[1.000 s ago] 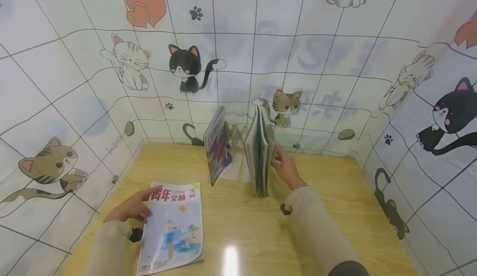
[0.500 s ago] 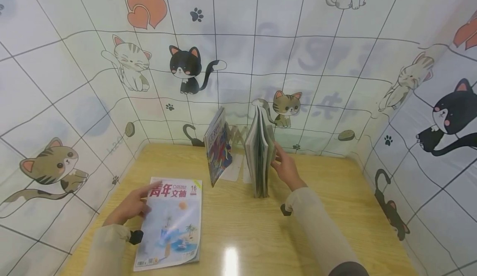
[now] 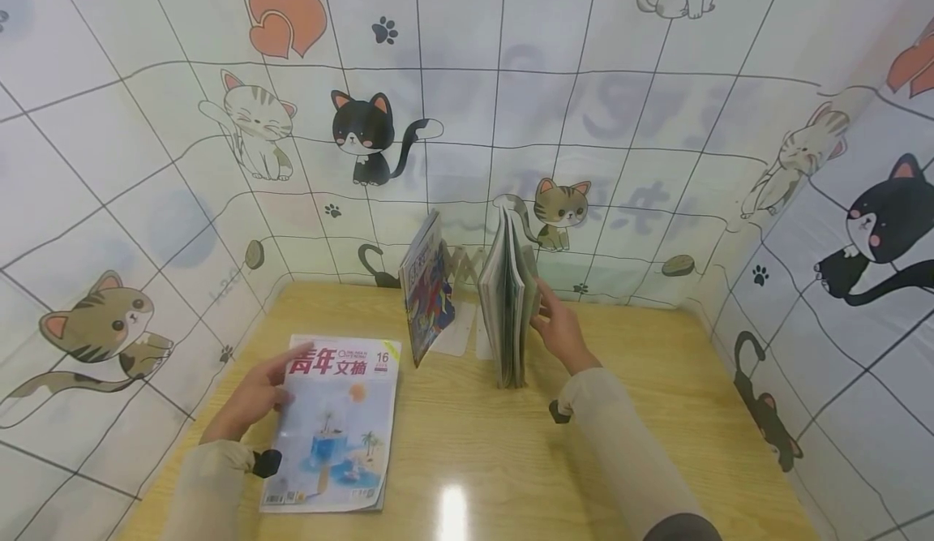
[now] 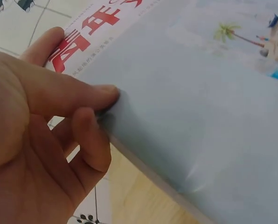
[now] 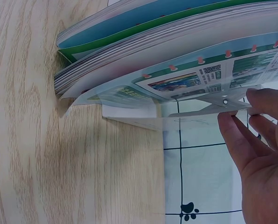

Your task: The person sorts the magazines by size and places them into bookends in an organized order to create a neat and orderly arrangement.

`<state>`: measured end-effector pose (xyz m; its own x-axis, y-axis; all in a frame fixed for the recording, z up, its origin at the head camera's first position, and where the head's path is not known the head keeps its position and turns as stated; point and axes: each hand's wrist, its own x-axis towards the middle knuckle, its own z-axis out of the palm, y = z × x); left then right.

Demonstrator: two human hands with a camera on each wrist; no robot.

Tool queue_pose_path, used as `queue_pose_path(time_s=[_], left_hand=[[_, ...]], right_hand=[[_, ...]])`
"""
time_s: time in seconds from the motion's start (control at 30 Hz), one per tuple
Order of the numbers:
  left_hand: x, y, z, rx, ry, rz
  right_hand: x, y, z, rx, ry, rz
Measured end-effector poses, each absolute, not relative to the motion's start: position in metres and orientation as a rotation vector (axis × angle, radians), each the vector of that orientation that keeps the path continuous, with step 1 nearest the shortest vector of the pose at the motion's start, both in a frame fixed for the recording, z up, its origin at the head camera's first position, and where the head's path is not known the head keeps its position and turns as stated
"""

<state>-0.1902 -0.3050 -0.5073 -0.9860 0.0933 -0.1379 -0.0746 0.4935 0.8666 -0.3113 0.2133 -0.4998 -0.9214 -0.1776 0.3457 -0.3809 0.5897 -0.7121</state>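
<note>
In the head view, a magazine (image 3: pixel 328 419) with a pale blue beach cover and red title is at the front left. My left hand (image 3: pixel 251 395) pinches its left edge; in the left wrist view the thumb (image 4: pixel 99 95) presses on the cover and other fingers are behind it. An expandable bookend (image 3: pixel 454 334) with a zigzag middle stands at the back. Several magazines (image 3: pixel 503 314) stand upright against its right side. My right hand (image 3: pixel 563 330) is at their right; in the right wrist view its fingertips pinch the bookend's thin upright plate (image 5: pixel 129 121).
One colourful magazine (image 3: pixel 426 298) stands tilted at the bookend's left side. A wooden table (image 3: pixel 452 435) carries everything, with a light glare near its front. Cat-printed curtains (image 3: pixel 467 103) enclose the table at the back and both sides.
The magazine in my left hand has shifted away from me, and its bottom edge has turned more level. My right hand and the standing magazines have stayed in place.
</note>
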Motion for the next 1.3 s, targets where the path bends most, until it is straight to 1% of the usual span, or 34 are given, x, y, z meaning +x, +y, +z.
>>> queue_pose_path(time_s=[0.37,0.73,1.07,1.3], left_hand=[[-0.191,-0.293,-0.490,0.186,2.710,1.447],[-0.194,-0.275,-0.478,0.281,2.786,1.438],[-0.195,-0.258,-0.471,0.313,2.888,1.439],[-0.197,-0.245,-0.468,0.330,2.869,1.538]], right_hand=[[-0.312,0.213,-0.499,0.459,-2.580,1.261],[-0.311,0.212,-0.500,0.446,-2.580,1.261],[-0.311,0.213,-0.499,0.438,-2.603,1.248],[-0.310,0.213,-0.498,0.433,-2.609,1.257]])
